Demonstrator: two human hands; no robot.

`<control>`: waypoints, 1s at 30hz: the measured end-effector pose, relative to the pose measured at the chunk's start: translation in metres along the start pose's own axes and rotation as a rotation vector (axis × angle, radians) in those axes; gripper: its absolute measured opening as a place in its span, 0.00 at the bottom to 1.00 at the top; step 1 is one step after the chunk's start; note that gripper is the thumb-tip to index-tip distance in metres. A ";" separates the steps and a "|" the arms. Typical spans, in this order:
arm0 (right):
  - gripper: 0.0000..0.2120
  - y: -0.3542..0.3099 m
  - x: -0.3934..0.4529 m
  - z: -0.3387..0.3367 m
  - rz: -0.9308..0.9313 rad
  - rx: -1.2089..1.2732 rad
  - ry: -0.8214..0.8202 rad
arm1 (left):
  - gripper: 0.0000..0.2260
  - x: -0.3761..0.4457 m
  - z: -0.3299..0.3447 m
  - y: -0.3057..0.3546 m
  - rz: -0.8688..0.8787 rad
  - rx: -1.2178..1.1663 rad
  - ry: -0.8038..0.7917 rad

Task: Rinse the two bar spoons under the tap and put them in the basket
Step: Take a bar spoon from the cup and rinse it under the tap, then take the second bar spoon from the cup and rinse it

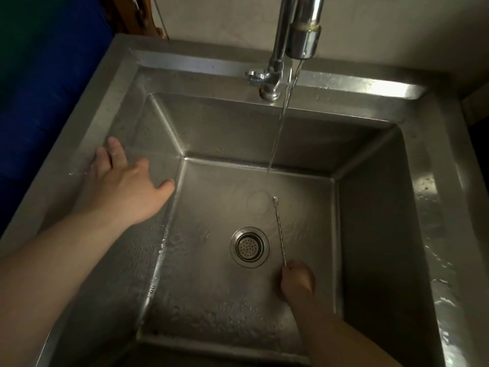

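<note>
A thin twisted bar spoon [279, 229] lies low in the steel sink [370, 207], its small tip pointing toward the back, just right of the drain [249, 247]. My right hand [297, 280] is shut on its near end, deep in the basin. Water runs in a thin stream [277, 128] from the chrome tap [301, 30] and lands on the sink floor behind the spoon's tip, not on it. My left hand [127, 186] rests flat and open on the sink's left slope, holding nothing. Only one spoon is visible, and no basket is in view.
The sink's wide wet rim [449, 260] runs along the right side. A blue surface [39, 102] lies beyond the left edge. The tap's base and handle [264, 80] stand on the back ledge against a pale wall.
</note>
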State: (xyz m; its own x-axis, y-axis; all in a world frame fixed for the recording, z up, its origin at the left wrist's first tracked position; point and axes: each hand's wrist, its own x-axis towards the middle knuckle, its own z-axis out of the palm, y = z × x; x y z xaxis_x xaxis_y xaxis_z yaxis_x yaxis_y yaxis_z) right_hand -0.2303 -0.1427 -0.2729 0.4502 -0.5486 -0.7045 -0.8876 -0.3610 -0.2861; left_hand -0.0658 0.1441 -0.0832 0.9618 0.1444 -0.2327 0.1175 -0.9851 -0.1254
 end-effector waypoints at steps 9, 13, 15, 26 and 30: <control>0.11 0.008 0.002 0.001 -0.079 -0.246 0.049 | 0.41 0.000 0.001 -0.003 0.002 -0.025 -0.006; 0.11 0.011 -0.002 0.000 -0.102 -0.233 0.026 | 0.40 -0.002 0.000 -0.003 0.013 -0.043 -0.018; 0.09 0.014 -0.004 -0.002 -0.109 -0.193 0.008 | 0.40 -0.004 -0.003 -0.005 0.034 -0.081 -0.045; 0.08 -0.046 -0.104 0.000 -0.372 -0.023 -0.047 | 0.31 -0.076 -0.093 -0.084 0.270 -0.237 0.303; 0.05 -0.103 -0.198 0.023 -0.589 0.138 -0.097 | 0.28 -0.118 -0.138 -0.154 0.305 -0.165 0.470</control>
State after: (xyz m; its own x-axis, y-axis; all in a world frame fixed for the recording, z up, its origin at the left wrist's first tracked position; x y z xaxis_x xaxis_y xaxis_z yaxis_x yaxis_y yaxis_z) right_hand -0.2304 0.0199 -0.1192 0.8640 -0.2132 -0.4561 -0.4994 -0.4779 -0.7226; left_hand -0.1634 0.2654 0.0967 0.9603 -0.1680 0.2226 -0.1813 -0.9826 0.0410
